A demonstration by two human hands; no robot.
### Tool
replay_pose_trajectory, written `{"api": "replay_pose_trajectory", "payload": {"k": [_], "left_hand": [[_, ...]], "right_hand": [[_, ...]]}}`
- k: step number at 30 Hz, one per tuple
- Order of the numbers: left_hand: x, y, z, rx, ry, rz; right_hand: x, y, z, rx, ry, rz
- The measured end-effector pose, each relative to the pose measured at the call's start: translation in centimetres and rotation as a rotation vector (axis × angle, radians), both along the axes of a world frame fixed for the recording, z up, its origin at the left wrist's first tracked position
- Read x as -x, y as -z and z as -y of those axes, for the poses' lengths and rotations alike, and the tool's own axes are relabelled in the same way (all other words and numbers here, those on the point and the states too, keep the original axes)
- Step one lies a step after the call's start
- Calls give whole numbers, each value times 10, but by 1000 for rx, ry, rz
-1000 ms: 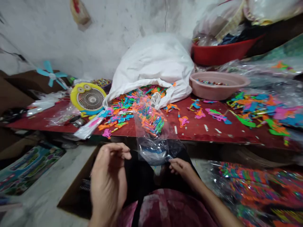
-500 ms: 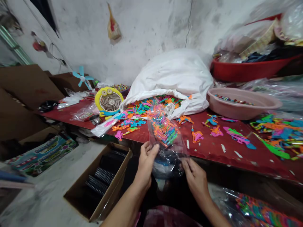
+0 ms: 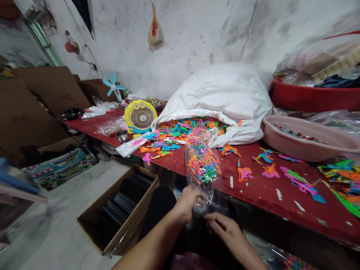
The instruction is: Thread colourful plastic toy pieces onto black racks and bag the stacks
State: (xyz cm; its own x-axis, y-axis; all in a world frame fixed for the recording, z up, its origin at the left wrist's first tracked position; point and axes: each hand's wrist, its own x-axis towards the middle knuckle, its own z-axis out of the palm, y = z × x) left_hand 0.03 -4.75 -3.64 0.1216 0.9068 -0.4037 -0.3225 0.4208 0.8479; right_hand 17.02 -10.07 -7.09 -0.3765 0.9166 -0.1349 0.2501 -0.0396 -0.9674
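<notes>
A clear plastic bag (image 3: 204, 159) packed with small orange, pink, blue and green plastic toys lies over the table's front edge, its loose end toward me. My left hand (image 3: 191, 200) is closed round the gathered plastic below the toys. Lower and to the right, my right hand (image 3: 222, 227) pinches with thumb and forefinger at the bag's loose end; the exact grip is partly hidden. Behind the bag, a big white sack (image 3: 216, 101) lies with its mouth open, spilling similar toys (image 3: 180, 127) onto the red table (image 3: 168, 161).
A yellow fan (image 3: 140, 116) and a metal cup (image 3: 122, 135) stand at the left. A pink basin (image 3: 306, 144) and loose toys (image 3: 343, 176) are on the right. Below, a cardboard box (image 3: 118, 210) holds black ridged items. Another filled bag (image 3: 292, 262) shows at the bottom right.
The hands have come closer together, and the left now bunches the plastic below the toys. My right hand has moved down and inward. The view has turned slightly left.
</notes>
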Motion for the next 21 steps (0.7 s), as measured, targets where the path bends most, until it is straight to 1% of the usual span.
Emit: {"api": "replay_pose_trajectory", "payload": {"k": [2, 4, 6, 8, 9, 12, 14, 16, 17, 19, 21], "left_hand": [[5, 6, -1, -28, -14, -47], [10, 12, -1, -58, -1, -138], [13, 17, 0, -95, 0, -271], [17, 18, 2, -166, 26, -447], [19, 16, 3, -202, 65, -563], [25, -1, 8, -245, 281, -937], [29, -16, 11, -247, 421, -1110], [32, -26, 15, -277, 524, -1196], [34, -29, 16, -307, 551, -1210], [43, -30, 20, -409, 581, -1190], [58, -26, 25, -512, 646, -1086]], "right_hand": [[-21, -5, -3, 181, 12, -117], [-37, -11, -7, 315, 96, -310], [-39, -17, -12, 409, 141, -502], [-26, -19, -18, 481, 107, -606], [-15, -18, -21, 509, 85, -630], [22, -16, -33, 559, 65, -707], [43, -16, -42, 582, 79, -748], [58, -16, -49, 609, 77, -764], [63, -17, -52, 627, 65, -762], [71, -18, -56, 638, 53, -741], [74, -17, -56, 624, 82, -714]]}}
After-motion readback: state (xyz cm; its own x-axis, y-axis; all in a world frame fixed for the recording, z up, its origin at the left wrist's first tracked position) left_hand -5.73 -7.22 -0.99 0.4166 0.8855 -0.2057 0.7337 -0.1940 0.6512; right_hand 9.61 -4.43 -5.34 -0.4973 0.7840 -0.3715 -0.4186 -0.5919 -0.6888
